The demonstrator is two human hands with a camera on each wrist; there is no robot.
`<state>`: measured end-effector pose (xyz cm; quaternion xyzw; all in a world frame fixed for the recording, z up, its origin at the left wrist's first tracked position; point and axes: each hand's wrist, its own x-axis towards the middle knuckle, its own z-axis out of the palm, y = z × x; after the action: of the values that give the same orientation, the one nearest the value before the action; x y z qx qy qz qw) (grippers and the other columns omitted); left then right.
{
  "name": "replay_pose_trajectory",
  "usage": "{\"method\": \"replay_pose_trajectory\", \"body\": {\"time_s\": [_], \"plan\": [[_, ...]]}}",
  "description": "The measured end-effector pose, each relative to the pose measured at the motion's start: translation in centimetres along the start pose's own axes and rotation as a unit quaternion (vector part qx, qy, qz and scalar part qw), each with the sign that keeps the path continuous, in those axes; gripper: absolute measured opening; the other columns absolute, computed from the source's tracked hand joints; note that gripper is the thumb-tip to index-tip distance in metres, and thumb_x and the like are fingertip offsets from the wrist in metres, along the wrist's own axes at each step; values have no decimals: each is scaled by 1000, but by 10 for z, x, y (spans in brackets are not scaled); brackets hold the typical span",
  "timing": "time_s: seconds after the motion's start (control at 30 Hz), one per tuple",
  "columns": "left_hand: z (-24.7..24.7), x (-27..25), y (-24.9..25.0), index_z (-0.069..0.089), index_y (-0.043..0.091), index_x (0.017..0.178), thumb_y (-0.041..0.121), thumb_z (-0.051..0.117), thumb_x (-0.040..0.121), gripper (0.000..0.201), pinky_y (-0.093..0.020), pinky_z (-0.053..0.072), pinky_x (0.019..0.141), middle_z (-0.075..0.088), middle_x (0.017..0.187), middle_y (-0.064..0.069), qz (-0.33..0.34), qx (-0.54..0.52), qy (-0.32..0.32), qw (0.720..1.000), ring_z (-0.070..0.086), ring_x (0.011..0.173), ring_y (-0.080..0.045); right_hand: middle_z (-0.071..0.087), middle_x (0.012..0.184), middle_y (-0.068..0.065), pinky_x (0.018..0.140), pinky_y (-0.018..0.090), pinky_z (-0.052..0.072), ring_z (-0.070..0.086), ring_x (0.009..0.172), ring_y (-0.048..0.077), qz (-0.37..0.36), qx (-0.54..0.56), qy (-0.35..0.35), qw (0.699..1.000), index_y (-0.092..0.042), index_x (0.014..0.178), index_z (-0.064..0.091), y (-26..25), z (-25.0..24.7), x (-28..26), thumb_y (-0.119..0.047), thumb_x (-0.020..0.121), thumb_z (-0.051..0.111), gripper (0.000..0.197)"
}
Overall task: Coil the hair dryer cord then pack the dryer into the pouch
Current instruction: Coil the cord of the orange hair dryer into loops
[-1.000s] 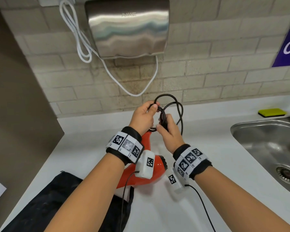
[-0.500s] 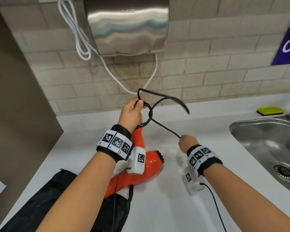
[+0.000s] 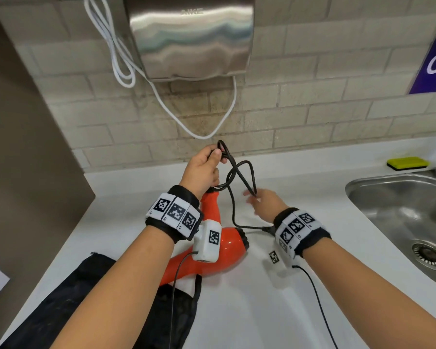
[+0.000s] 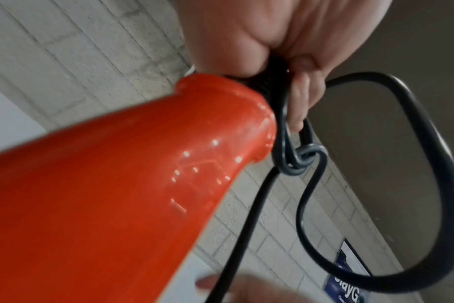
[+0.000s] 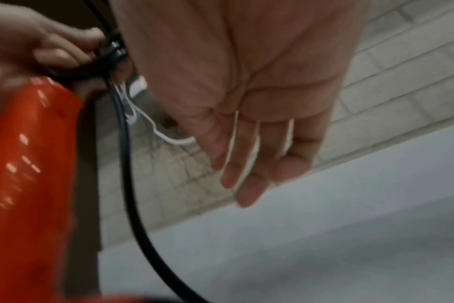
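Note:
The orange hair dryer (image 3: 228, 250) lies on the white counter (image 3: 249, 311), its handle pointing up at my left hand (image 3: 207, 167). That hand grips loops of the black cord (image 3: 239, 177) just above the handle end; in the left wrist view its fingers (image 4: 301, 98) curl round the cord (image 4: 428, 164) beside the handle (image 4: 117, 184). My right hand (image 3: 253, 197) hovers open beside a hanging loop, fingers straight (image 5: 246, 184), holding nothing. The cord (image 5: 128, 174) trails down to the plug end (image 3: 267, 229) by my right wrist. The black pouch (image 3: 61, 311) lies at the near left, partly under the dryer's nozzle.
A steel sink (image 3: 388, 192) fills the right side, with a yellow sponge (image 3: 408, 162) behind it. A wall hand dryer (image 3: 191, 39) and its white cable (image 3: 121, 64) hang above the counter. A brown panel (image 3: 23, 147) closes the left.
My right hand, which was pulling a strand of cord out to the right, has let go and moved back toward the loops. The freed strand now hangs down to the counter.

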<state>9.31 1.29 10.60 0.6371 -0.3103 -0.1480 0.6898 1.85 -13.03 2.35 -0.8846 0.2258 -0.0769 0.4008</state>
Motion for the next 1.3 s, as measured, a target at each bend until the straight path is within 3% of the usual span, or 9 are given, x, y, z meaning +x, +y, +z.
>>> {"method": "replay_pose_trajectory", "body": {"time_s": [0.1,0.33,0.57,0.73,0.9,1.0,1.07,1.13,1.3], "plan": [[3,0,0,53,18,88,13,33,99,23,-14,20,35,51,75,3,-1,-5,-8,1000,25,30,0,60,111,1,43,16,40,58,49,0,-84,155,-108,978,-11,124,47,-35,-1,-9,1,93,35,35],[-2,-4,2,52,17,87,11,33,99,23,-13,22,33,50,77,1,-1,-5,-4,1000,26,30,0,55,68,2,40,14,40,52,42,3,-121,258,-89,954,-16,75,54,-37,2,-9,-3,93,43,25],[-4,-4,3,54,18,82,10,30,99,30,-13,23,33,48,72,0,-21,-9,14,1000,26,29,-2,61,80,13,67,29,49,51,61,21,25,92,138,986,-10,80,63,-4,-4,6,-4,89,43,23],[-3,-7,4,53,17,81,14,32,99,28,-14,20,34,46,70,1,-20,-45,16,999,24,30,0,63,112,20,84,33,48,52,86,23,161,-38,80,983,2,111,61,36,-2,8,-8,89,45,29],[-7,-8,1,52,15,79,17,32,100,29,-13,23,34,47,74,0,-13,-48,27,998,24,31,-1,41,64,1,62,21,42,49,75,16,257,-220,-43,940,-1,74,52,44,1,-13,-23,92,48,29],[-8,-8,2,53,16,83,19,33,99,26,-13,24,35,48,75,1,-8,-25,13,1000,25,31,-1,53,76,2,65,22,42,49,73,17,217,-279,-55,934,-8,60,39,35,-3,-14,-18,93,43,34],[-6,-8,2,55,18,86,19,34,99,25,-14,23,35,48,75,2,-8,-11,2,1000,25,32,-1,59,103,10,78,26,47,55,87,23,166,-234,-5,958,-5,84,55,22,-6,-13,-6,87,45,11],[-2,-8,2,56,20,88,18,34,99,25,-14,23,36,48,75,2,-6,-4,-10,1000,25,32,-1,55,123,10,81,24,47,56,103,24,70,-81,48,993,-13,119,53,7,-7,-13,3,80,45,42],[3,-6,2,56,16,103,13,34,99,22,-15,22,35,48,74,3,15,9,-33,999,26,31,-1,59,108,-4,63,7,43,58,79,-4,-123,204,-125,963,-14,125,47,-45,-11,-23,14,86,38,48]]}}
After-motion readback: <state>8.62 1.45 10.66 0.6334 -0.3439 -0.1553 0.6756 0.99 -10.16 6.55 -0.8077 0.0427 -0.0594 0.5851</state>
